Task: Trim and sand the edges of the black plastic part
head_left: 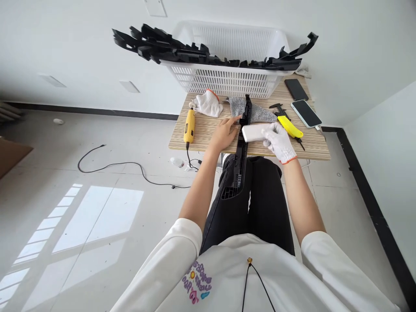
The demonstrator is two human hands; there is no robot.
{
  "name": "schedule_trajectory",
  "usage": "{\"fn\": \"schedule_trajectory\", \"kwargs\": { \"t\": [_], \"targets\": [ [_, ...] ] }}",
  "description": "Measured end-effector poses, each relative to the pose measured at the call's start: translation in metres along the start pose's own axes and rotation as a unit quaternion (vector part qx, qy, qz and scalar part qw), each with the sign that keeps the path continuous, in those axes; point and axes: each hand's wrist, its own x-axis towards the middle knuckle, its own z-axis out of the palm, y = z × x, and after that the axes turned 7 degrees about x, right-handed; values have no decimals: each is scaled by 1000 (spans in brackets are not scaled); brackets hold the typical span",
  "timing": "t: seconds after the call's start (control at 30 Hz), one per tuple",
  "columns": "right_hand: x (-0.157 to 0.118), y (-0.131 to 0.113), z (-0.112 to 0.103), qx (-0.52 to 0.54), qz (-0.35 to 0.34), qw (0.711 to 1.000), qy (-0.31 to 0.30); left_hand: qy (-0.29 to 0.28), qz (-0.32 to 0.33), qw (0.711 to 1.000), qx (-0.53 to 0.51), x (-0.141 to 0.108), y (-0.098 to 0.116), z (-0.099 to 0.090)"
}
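Note:
A long black plastic part (241, 158) runs from the table top down over my left thigh, its grille end lowest. My bare left hand (224, 133) rests beside it on the table, fingers apart, index fingertip touching the part near its upper end. On my right hand (276, 139) is a white knit glove with an orange cuff. Its fingers are closed on a pale, flat block (253, 132), whose left end is over or against the black part. A grey cloth (262, 114) lies under the part's upper end.
A white basket (227, 80) at the back carries several black parts. On the table (208, 141) are a yellow corded tool (189, 126), a white glove (209, 104), a yellow-handled cutter (290, 127), black calipers (277, 108) and two phones (306, 113). A cable (130, 163) crosses the floor.

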Motion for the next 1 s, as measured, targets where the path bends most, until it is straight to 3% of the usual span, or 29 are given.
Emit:
{"fn": "schedule_trajectory", "kwargs": {
  "t": [0.07,0.17,0.27,0.37,0.5,0.6,0.73,0.87,1.0],
  "targets": [
    [-1,0,-2,-11,7,1000,-11,1,-5,1000,0,0,1,0],
    [-1,0,-3,8,-13,1000,22,-2,-11,1000,-1,0,1,-1],
    [0,-2,-2,-40,14,999,-26,-6,-12,1000,-2,0,1,-1],
    [-1,-4,-1,-19,7,1000,3,-5,-13,1000,1,-1,0,0],
    [-3,-5,2,-63,24,997,-34,-3,-13,1000,5,-1,-1,0],
    [-3,-5,5,-8,9,1000,29,-5,-11,1000,4,-1,0,0],
    [0,-3,5,-50,15,999,-8,-6,-17,1000,7,-1,1,0],
    [0,0,3,-5,-10,999,39,-7,-15,1000,5,-1,0,1],
    [0,1,1,-34,0,999,-2,-7,-18,1000,-1,-2,0,0]
  ]
}}
